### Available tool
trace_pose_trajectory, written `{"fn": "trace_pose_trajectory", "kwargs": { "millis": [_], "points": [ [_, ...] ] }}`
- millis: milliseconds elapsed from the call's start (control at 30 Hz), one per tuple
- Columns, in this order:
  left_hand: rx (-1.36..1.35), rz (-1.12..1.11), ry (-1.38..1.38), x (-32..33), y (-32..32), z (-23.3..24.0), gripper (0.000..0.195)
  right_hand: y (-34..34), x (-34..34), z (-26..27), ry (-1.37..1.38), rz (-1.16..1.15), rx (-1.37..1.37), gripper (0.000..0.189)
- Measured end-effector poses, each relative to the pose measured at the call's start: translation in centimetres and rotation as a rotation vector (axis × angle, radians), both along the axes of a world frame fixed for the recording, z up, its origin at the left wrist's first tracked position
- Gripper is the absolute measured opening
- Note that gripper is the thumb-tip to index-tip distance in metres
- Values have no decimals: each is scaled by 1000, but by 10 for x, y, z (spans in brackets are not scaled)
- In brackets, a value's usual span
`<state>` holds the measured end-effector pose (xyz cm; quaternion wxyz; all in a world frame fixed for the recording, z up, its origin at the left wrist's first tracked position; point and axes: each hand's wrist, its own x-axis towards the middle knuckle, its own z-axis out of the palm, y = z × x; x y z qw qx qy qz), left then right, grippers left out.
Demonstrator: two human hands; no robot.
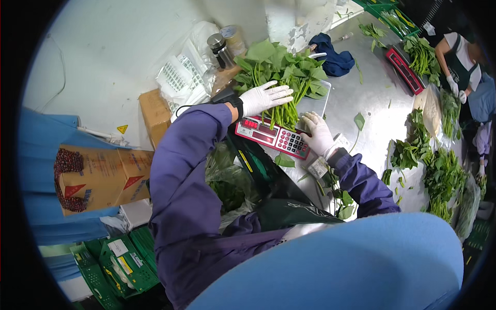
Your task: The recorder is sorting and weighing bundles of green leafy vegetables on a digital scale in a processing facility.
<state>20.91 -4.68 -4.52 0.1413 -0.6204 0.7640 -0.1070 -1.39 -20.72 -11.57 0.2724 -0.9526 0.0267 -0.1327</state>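
A bunch of leafy greens [285,73] lies on a red digital scale [271,136], its green stems pointing toward the scale's keypad. My left hand [265,100], in a white glove, rests flat across the stems with fingers stretched out, not wrapped around them. At the scale's right end is my right hand [319,133], also gloved, its fingers apart and nothing seen in them; whether it touches the scale or the stem ends is hard to tell. The scale's display is lit. Small printed labels [318,167] lie beside my right wrist, near loose leafy stems [345,201].
A steel thermos [220,50] and sheets of labels in plastic [184,77] stand by the wall. A dark blue cloth [332,54] lies on the metal table [372,93]. Across it, a co-worker [459,66] handles bagged greens near a second scale [405,71]. Green crates [131,263] sit lower left.
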Motion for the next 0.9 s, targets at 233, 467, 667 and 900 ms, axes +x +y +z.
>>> {"fn": "trace_pose_trajectory", "kwargs": {
  "millis": [233, 467, 667, 900],
  "points": [
    [-85, 247, 74, -6, 50, 12, 89, -21, -14, 7, -42, -17, 13, 50],
    [-455, 588, 397, -27, 100, 14, 71, -26, -14, 25, 0, -31, 47, 41],
    [-897, 1210, 1709, -13, 103, -113, 29, 15, 18, 63, -280, -7, 108, 22],
    [-861, 1425, 2128, -29, 67, -93, 33, 66, 64, 68, -306, 264, 66, 18]
  ]
}}
